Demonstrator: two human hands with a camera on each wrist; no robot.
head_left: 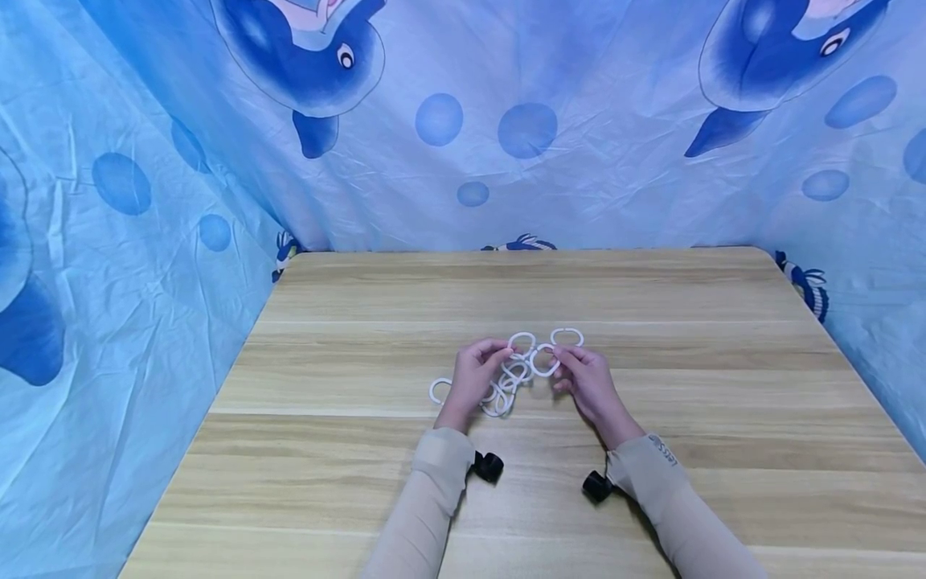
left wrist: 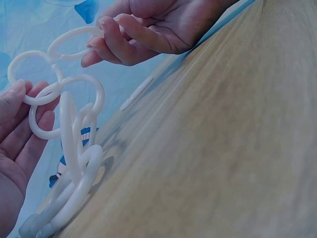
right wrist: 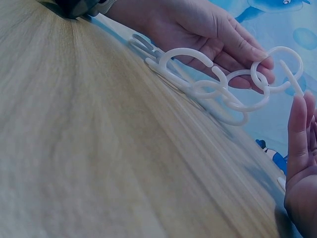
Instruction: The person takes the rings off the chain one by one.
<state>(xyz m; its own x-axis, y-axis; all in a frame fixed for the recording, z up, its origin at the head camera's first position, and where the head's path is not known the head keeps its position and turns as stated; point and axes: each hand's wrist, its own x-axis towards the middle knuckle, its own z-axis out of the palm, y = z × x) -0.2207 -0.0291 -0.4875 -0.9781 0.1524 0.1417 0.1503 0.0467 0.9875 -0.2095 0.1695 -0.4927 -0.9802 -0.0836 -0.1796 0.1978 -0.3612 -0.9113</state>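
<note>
My left hand (head_left: 473, 378) pinches a white ring-shaped link (left wrist: 29, 52) between thumb and fingers. It is hooked to a chain of several white links (left wrist: 67, 139) that hangs down beside the hand and lies on the table. In my right hand (head_left: 587, 384), thumb and fingertips pinch another white link (left wrist: 74, 30), held up against the left hand's link. The two overlap at their edges in the wrist views. The right wrist view shows a gap in one chain link (right wrist: 185, 50).
A separate white link (head_left: 567, 330) lies on the wooden table (head_left: 347, 338) just beyond the right hand. Another white link (head_left: 432, 392) shows left of the left wrist, partly hidden by it. Blue dolphin-print cloth (head_left: 405, 201) hangs behind the table and along its sides.
</note>
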